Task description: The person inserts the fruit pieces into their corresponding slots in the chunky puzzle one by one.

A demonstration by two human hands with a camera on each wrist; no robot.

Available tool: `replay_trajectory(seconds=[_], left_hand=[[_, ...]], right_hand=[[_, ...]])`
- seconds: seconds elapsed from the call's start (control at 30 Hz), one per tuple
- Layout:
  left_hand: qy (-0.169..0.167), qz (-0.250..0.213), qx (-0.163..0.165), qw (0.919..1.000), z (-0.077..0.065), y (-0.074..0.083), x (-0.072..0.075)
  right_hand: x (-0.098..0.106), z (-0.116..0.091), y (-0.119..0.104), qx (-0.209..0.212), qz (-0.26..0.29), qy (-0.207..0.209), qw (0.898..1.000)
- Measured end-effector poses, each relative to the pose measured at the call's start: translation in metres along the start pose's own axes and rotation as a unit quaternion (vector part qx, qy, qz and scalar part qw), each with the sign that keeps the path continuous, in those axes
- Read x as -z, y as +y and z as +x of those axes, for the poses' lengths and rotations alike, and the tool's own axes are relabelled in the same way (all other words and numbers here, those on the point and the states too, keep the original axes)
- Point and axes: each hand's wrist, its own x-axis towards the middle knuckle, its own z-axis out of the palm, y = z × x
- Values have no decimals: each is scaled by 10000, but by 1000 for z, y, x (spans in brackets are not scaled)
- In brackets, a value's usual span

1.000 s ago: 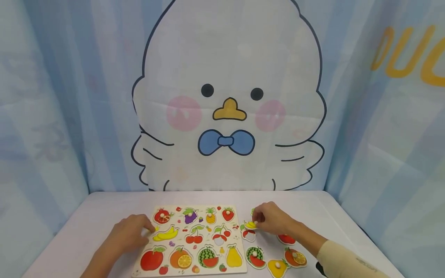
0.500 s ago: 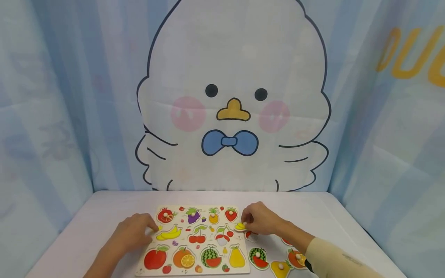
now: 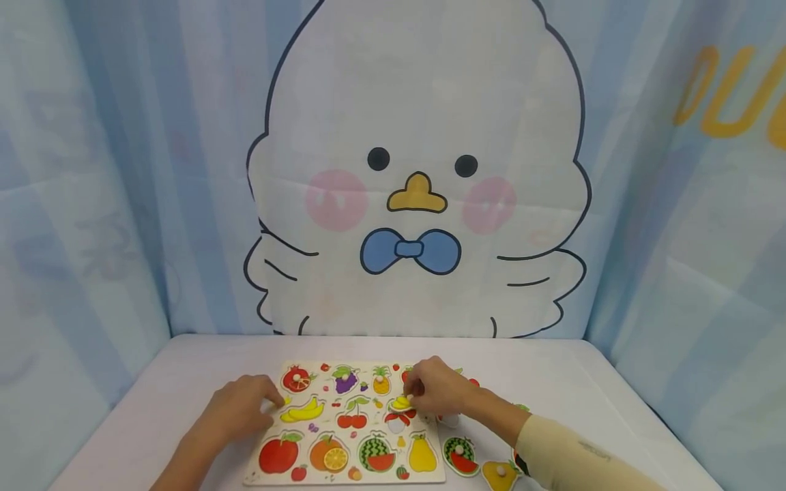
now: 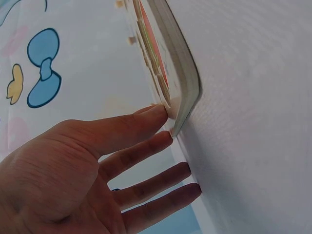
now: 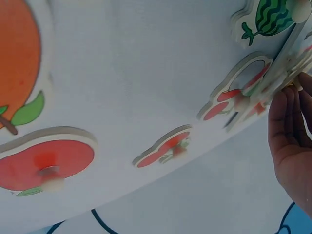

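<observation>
A wooden fruit puzzle board (image 3: 344,481) lies on the white table. My left hand (image 3: 236,412) is at its left edge; in the left wrist view the thumb (image 4: 141,126) rests on the board's top edge and the index finger touches its side, the other fingers stretched out over the table. My right hand (image 3: 439,387) pinches a yellow banana puzzle piece (image 3: 401,404) by its knob, above the board's right part, over the printed cherries. In the right wrist view my right hand (image 5: 292,129) partly hides that piece. Pomegranate, grape and pineapple pieces with knobs sit in the back row.
Right of the board lie loose knobbed pieces: a watermelon (image 3: 460,455) and a pear (image 3: 500,473). The right wrist view also shows an apple piece (image 5: 44,163), a cherry piece (image 5: 222,105) and part of an orange piece (image 5: 17,53). A patterned curtain hangs behind the table.
My right hand has moved left with the banana piece, from above the loose pieces to over the board. My left hand stays at the board's left edge. The head view has shifted slightly.
</observation>
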Motion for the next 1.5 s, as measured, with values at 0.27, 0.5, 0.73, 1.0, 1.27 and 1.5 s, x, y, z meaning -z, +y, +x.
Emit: replay_trajectory(seconds=[0.27, 0.5, 0.73, 1.0, 1.27, 1.5], left_hand=[[1, -26, -1, 10000, 0, 0, 0], [23, -49, 33, 10000, -1, 1, 1], [51, -52, 82, 9999, 0, 0, 0], [30, -36, 51, 10000, 2, -1, -1], [74, -46, -29, 10000, 1, -3, 0], [84, -112, -70, 9999, 2, -3, -1]], right_hand=[[-9, 16, -16, 297, 42, -87, 9995], [-18, 29, -31, 276, 37, -158, 9995], [-26, 43, -47, 668, -48, -126, 9977], [-35, 58, -70, 585, 55, -354, 9976], [-45, 74, -88, 764, -164, -426, 9960], [-51, 85, -97, 1022, -368, -421, 9932]])
